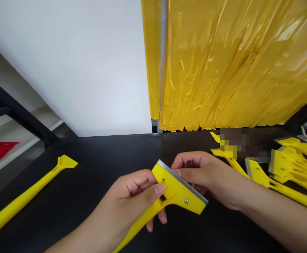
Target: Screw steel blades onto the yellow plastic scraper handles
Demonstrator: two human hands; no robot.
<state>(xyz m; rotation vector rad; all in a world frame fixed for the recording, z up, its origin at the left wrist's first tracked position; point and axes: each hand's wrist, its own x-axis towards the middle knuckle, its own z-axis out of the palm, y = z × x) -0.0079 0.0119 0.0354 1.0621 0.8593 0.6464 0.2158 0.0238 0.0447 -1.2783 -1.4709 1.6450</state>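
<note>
left hand [136, 191] pinching a yellow scraper [174, 192] behind its blade [190, 187], apparently to leave that free, above the bench [103, 158], short of its far edge; right hand [206, 170] curled around a small dark piece [189, 164]. other scrapers [258, 174] lie toward the far right corner.

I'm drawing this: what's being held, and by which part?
Left grip: a yellow scraper, where head meets handle. Right grip: apparently something small and dark, unclear.
</note>
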